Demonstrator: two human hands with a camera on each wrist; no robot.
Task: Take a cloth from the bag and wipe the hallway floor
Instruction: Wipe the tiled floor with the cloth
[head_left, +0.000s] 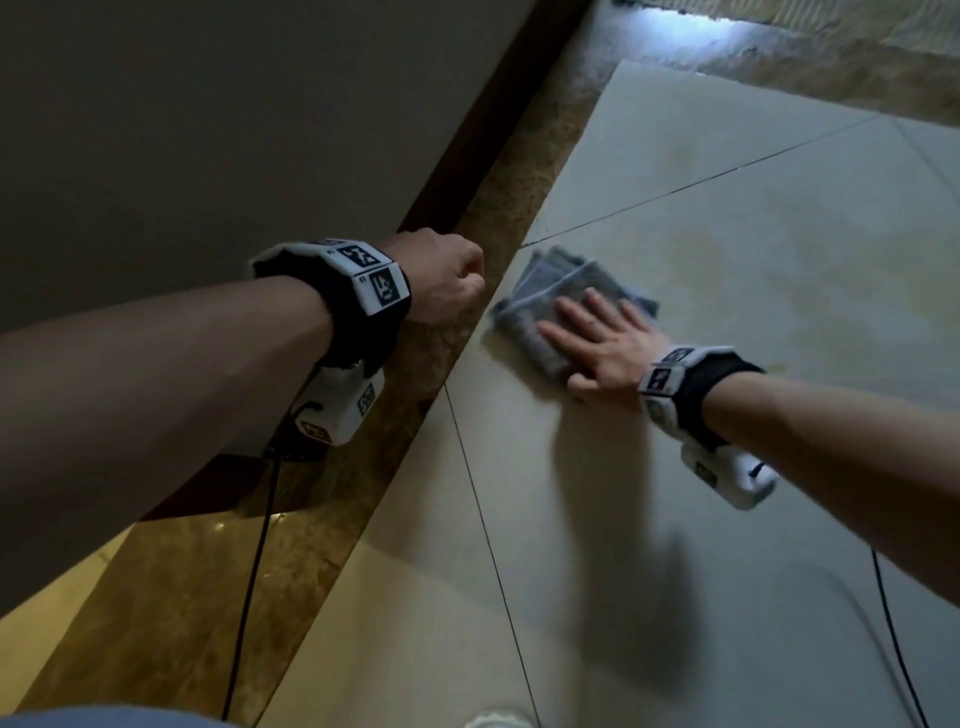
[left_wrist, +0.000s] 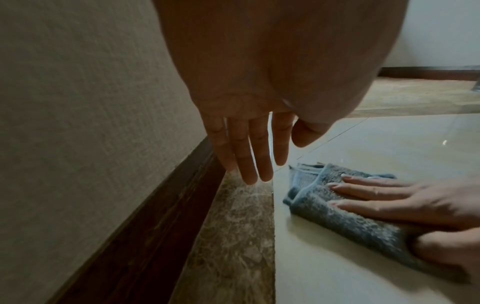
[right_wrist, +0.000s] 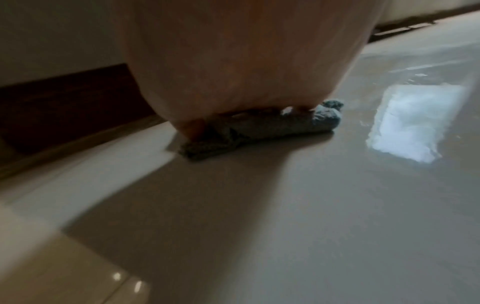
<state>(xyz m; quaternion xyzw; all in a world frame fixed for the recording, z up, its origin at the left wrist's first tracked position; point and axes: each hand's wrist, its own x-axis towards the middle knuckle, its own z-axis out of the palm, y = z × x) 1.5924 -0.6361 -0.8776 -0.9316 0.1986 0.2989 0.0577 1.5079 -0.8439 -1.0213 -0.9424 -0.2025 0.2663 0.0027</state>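
Note:
A folded grey-blue cloth (head_left: 540, 291) lies on the pale floor tiles (head_left: 727, 208), close to the brown marbled border strip (head_left: 519, 171). My right hand (head_left: 597, 338) lies flat on the cloth with straight, spread fingers (left_wrist: 376, 191) and presses it onto the tile. In the right wrist view the palm (right_wrist: 246, 61) covers most of the cloth (right_wrist: 259, 125). My left hand (head_left: 447, 275) hangs in the air above the border strip, left of the cloth (left_wrist: 337, 222), holding nothing. Its fingers (left_wrist: 249, 154) point down, straight and relaxed. No bag is in view.
A textured wall (head_left: 208, 104) with a dark wooden skirting board (head_left: 467, 130) runs along the left. Black cables (head_left: 249, 571) hang from both wrist units. A bright window reflection (right_wrist: 415, 121) shines on the tiles to the right of the cloth.

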